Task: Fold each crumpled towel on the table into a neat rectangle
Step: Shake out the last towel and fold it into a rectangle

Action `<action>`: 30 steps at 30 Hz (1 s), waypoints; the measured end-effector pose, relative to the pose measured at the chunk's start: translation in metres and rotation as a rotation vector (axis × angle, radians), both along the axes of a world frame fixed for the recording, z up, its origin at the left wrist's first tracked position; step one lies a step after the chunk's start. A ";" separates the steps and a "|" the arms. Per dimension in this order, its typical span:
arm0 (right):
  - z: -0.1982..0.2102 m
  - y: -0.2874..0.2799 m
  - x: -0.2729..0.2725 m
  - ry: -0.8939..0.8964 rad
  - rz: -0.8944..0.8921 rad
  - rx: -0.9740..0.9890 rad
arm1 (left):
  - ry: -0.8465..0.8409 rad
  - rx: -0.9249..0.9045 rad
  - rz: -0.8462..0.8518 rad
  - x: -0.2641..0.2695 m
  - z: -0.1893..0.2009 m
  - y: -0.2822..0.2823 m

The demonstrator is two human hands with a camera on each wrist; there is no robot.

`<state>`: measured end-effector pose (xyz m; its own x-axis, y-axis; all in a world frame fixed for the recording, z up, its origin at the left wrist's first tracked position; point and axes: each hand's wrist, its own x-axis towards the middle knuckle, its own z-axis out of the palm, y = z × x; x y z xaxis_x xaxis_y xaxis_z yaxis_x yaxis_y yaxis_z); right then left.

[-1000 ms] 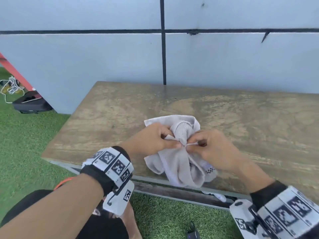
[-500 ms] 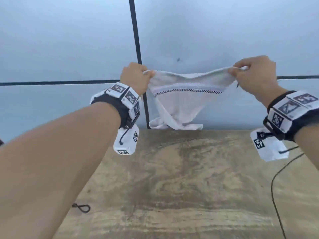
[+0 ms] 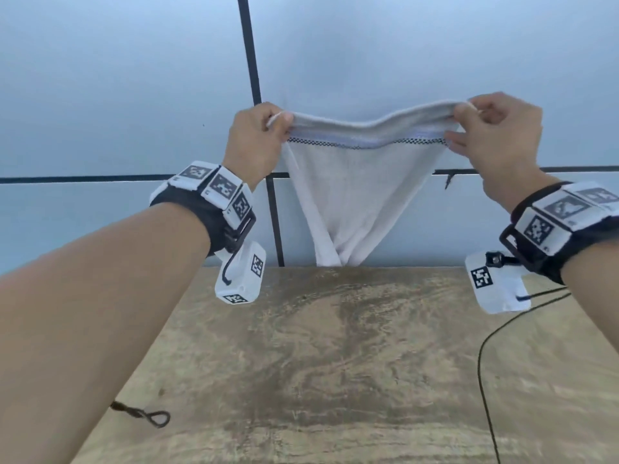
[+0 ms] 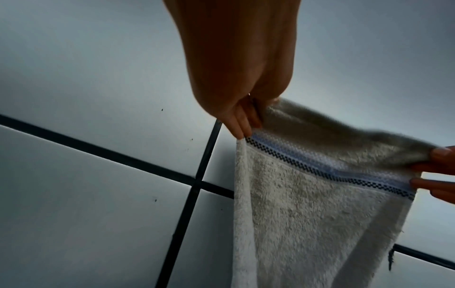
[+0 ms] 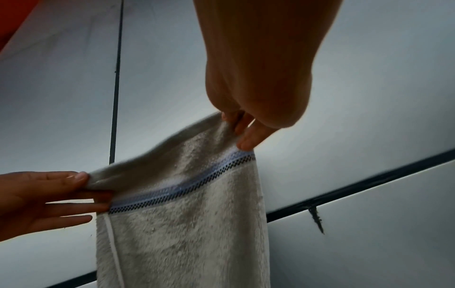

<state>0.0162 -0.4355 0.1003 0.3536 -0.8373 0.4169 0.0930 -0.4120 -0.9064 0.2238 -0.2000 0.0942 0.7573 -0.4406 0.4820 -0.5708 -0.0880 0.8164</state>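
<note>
A pale grey towel (image 3: 355, 192) with a blue and black checked band hangs in the air above the far edge of the wooden table (image 3: 335, 363). My left hand (image 3: 264, 132) pinches its top left corner and my right hand (image 3: 482, 128) pinches its top right corner. The top edge sags a little between them and the cloth narrows to a bunched point below. The left wrist view shows my left hand (image 4: 246, 124) nipping the towel (image 4: 307, 214) by the band. In the right wrist view my right hand (image 5: 241, 132) holds the towel (image 5: 182, 224) at its corner.
A blue-grey panelled wall (image 3: 134, 95) with black seams stands right behind the table. A black cable (image 3: 485, 380) runs across the table's right side, and a small dark cord loop (image 3: 147, 415) lies near its left edge.
One second ago the towel lay crumpled at the table's near edge under both hands. It has been lifted and spread; since half a second ago it hangs longer with the hands slightly farther apart.
</note>
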 end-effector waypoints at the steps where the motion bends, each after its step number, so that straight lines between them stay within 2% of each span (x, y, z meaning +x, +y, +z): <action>1: 0.000 0.000 -0.003 0.069 0.025 0.013 | 0.000 0.054 0.000 -0.001 0.001 0.001; 3: -0.001 0.001 -0.012 0.139 0.035 0.031 | 0.018 0.105 -0.006 -0.005 0.002 0.003; 8: 0.005 0.004 -0.035 -0.111 -0.039 -0.057 | -0.043 -0.043 -0.026 -0.027 0.019 -0.003; 11: 0.004 -0.003 -0.045 0.035 -0.014 -0.006 | -0.057 0.106 0.008 -0.037 0.025 -0.014; 13: -0.001 -0.009 -0.053 0.131 0.011 0.032 | 0.004 0.202 0.009 -0.040 0.020 -0.019; 16: -0.004 -0.013 -0.068 0.064 0.003 0.022 | 0.130 0.126 -0.040 -0.048 0.012 -0.023; 17: -0.004 -0.014 -0.072 0.023 -0.004 0.000 | 0.103 0.088 -0.033 -0.051 0.013 -0.025; 21: 0.004 -0.012 -0.084 -0.114 -0.004 -0.101 | -0.198 -0.071 0.031 -0.055 0.023 -0.037; 25: 0.012 -0.011 -0.088 -0.245 0.017 -0.138 | -0.329 -0.243 -0.002 -0.066 0.032 -0.049; 28: 0.008 -0.017 -0.087 -0.256 0.013 -0.130 | -0.351 -0.159 -0.014 -0.064 0.027 -0.054; 30: -0.006 -0.026 -0.085 -0.137 0.030 -0.087 | -0.313 0.003 0.020 -0.054 0.013 -0.053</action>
